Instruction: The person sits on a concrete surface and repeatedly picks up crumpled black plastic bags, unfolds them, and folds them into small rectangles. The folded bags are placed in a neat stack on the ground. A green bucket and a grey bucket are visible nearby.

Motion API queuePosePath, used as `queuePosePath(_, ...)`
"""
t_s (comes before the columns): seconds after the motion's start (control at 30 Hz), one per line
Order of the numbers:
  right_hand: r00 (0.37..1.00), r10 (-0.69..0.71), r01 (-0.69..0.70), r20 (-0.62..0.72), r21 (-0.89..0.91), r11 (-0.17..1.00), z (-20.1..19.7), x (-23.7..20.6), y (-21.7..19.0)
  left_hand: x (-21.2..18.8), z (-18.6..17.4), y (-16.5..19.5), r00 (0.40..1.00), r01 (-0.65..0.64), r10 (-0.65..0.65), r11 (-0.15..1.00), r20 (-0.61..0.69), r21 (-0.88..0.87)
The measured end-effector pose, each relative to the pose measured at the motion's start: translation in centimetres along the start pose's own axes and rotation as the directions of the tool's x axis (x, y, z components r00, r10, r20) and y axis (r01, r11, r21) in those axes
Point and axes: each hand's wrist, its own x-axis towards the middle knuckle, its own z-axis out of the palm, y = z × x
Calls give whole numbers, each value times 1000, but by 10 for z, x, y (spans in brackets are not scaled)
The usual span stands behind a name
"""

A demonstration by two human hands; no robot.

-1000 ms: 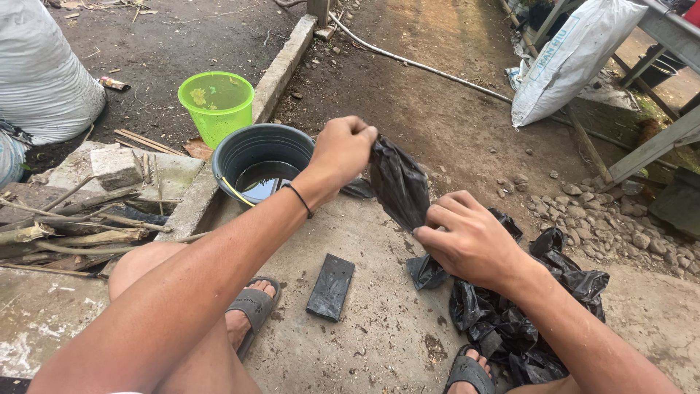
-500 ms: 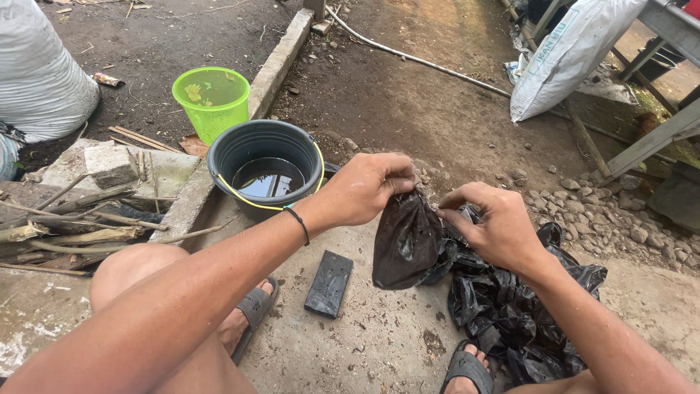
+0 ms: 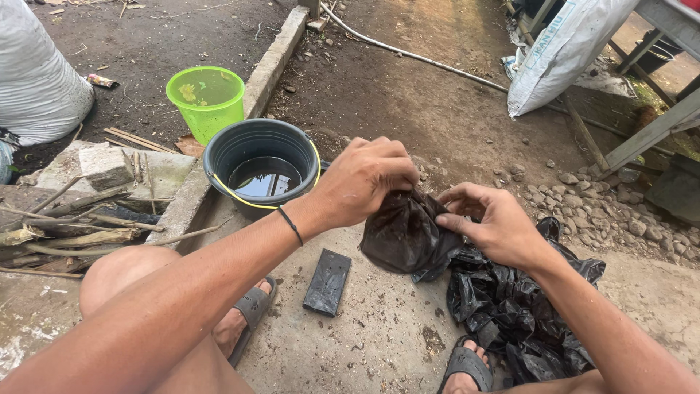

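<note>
The person sits low on the concrete floor (image 3: 364, 343), knees apart, and both hands work at one small black plastic bag (image 3: 405, 237) held in the air between them, just above the ground in front of the sandalled feet. The left hand (image 3: 361, 182) has its grip pressed together on the bag's upper edge, fingers curled over and pinching the film; the right hand (image 3: 492, 222) pinches the same edge from the other side, thumb against forefinger. To my eye the mouth is only being teased apart: the bag hangs limp, with nothing visibly inside, so opening it looks barely under way. It is thin, crinkled, glossy and dusty in the folds. Just beside it, under the right forearm, lies a heap of more black bags (image 3: 518, 314), crumpled together and seemingly not yet handled. A dark flat rectangular piece (image 3: 327, 282) lies on the floor near the left foot. Beyond the left wrist stands a dark bucket (image 3: 226, 157) with water in it, and behind that a green bucket (image 3: 205, 98)
</note>
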Motion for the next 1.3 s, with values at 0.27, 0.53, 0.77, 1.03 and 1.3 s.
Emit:
queuePosePath(0.27,962,-83,149,-259,246,958,-1,4,16,3,-6,4,951,211,-239,965,-196,-154)
queuePosePath(0.53,938,-171,236,-302,193,952,7,-5,14,-2,5,11,920,365,-381,918,-91,-158)
queuePosePath(0.77,946,-12,92,-325,232,968,-7,5,20,1,3,-4,866,457,-489,860,-109,-228)
queuePosePath(1.03,859,-387,325,-335,-227,918,-4,5,18,-4,2,5,948,294,-296,955,-115,-38)
queuePosePath(1.3,656,-648,446,-387,-494,747,13,-9,1,-17,20,14,996,-39,57,970,-70,242)
